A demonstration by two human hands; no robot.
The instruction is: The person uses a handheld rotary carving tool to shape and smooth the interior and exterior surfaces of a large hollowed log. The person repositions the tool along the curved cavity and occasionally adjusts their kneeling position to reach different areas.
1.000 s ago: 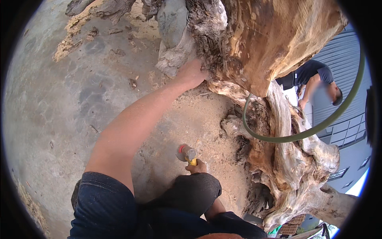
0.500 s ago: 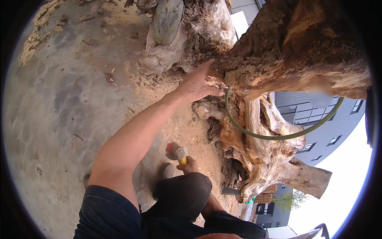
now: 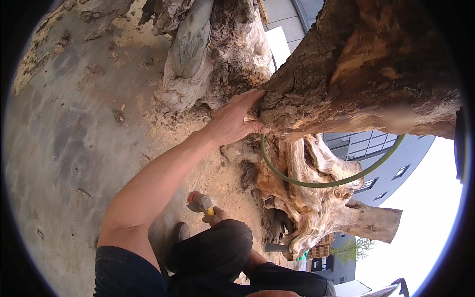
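dark sleeve (image 3: 126, 272) and bent knee in dark trousers (image 3: 213, 247) at bottom, closest. shoe (image 3: 182, 231) on the floor just left of the knee. right grip (image 3: 216, 217) past the knee, fingers wrapped round the yellow part of a power tool (image 3: 206, 202), closed on it; tool has grey head, disc with red on it, held low over the floor (image 3: 64, 163), apart from the wood. pale sawdust (image 3: 222, 180) on the floor around there, wood chips further left.

left arm reaches up and across; left grip (image 3: 232, 121) is on the end of a big brown trunk (image 3: 316, 94), thumb and fingers spread apart against the wood; can't tell how hard it presses. trunk runs from the hand to upper right, rough bark on one side, smoother orange wood on the other. green hose (image 3: 316, 184) curves below it, in front of pale twisted roots (image 3: 316, 198). top: another gnarled stump (image 3: 237, 54) with a grey oblong piece (image 3: 190, 47) against it.

far: brown slatted stack (image 3: 321, 245), small green tree (image 3: 354, 247), grey building (image 3: 391, 180) with windows, white sky (image 3: 410, 213).
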